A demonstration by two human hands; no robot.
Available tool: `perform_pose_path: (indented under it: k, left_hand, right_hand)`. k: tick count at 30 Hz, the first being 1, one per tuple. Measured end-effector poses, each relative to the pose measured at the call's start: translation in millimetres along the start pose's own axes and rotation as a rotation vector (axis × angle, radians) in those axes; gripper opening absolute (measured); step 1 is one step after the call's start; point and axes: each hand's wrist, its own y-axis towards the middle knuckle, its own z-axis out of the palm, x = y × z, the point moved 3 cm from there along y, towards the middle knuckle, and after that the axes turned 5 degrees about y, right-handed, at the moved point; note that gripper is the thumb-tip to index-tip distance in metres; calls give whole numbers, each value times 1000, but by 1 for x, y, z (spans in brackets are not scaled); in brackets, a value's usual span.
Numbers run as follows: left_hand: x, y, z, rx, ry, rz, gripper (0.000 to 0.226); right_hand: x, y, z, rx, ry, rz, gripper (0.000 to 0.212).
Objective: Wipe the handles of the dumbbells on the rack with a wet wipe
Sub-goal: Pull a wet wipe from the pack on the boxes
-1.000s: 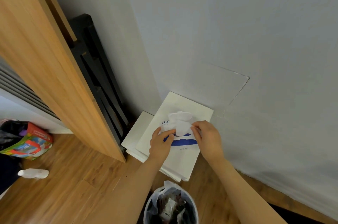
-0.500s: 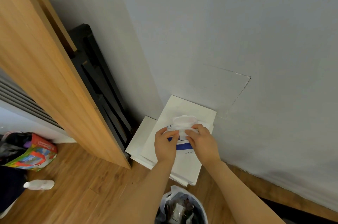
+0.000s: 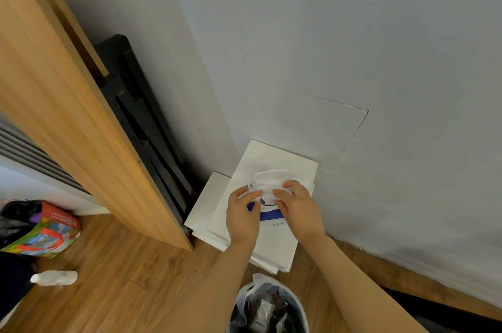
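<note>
Pinching a wet wipe pack (image 3: pixel 267 198) from either side, left hand (image 3: pixel 242 214) and right hand (image 3: pixel 298 207) keep fingers curled narrow.

Lined trash bin (image 3: pixel 298 311) on wood floor (image 3: pixel 122 273); colourful bag (image 3: pixel 43 229), white bottle (image 3: pixel 55 277) left.

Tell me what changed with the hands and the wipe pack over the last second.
A second ago a wipe stuck up from the wet wipe pack. Now both hands have closed in over the opening: left hand, right hand, and the lid stands open. The pack stays on the white boxes.
</note>
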Motion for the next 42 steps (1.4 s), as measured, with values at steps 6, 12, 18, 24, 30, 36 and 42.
perform_pose_path:
  k: [6,12,18,24,30,36,42]
  left_hand:
    - [-9,2,-17,56,-36,35,43]
    - [-13,-2,-22,110,121,124,41]
    - [-23,-16,-29,117,275,155,45]
    - [-65,-46,-54,-52,498,360,46]
    - [-105,-96,-67,-153,574,424,47]
    - [-136,-147,-61,-75,613,603,49]
    - [-152,-211,-58,39,548,793,51]
  right_hand:
    - [-1,-2,0,34,-46,5,34]
    - [-5,-3,7,-12,93,61,35]
    - [3,-11,-10,-88,279,119,25]
    - [11,-32,-53,-135,351,141,17]
    - [21,-69,-105,-176,484,68,7]
    - [22,-137,-156,-347,507,56,5]
    - [8,-235,-182,-548,428,133,8]
